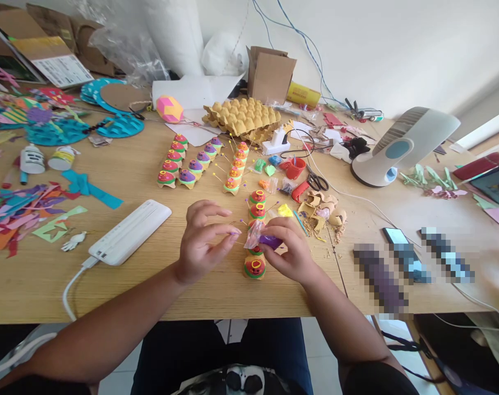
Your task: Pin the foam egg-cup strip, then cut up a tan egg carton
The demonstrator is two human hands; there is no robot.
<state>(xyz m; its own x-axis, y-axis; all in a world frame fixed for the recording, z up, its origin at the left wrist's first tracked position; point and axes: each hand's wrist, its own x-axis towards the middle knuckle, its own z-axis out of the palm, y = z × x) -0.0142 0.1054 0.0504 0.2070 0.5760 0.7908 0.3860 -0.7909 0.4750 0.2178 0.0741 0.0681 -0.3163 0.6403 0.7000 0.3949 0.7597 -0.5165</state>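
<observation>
L hand (202, 241) pinches pin (234, 233); R hand (293, 252) grips bag (254, 233) just beside, over caterpillar (255, 267).

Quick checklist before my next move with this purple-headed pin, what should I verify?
1. Pin pinched by left hand: ok.
2. Right hand gripping plastic bag and purple piece: ok.
3. Caterpillar upright on table below the hands: ok.
4. Where the pin's tip points: cannot tell.
5. Scissors apart from both hands: ok.
</observation>
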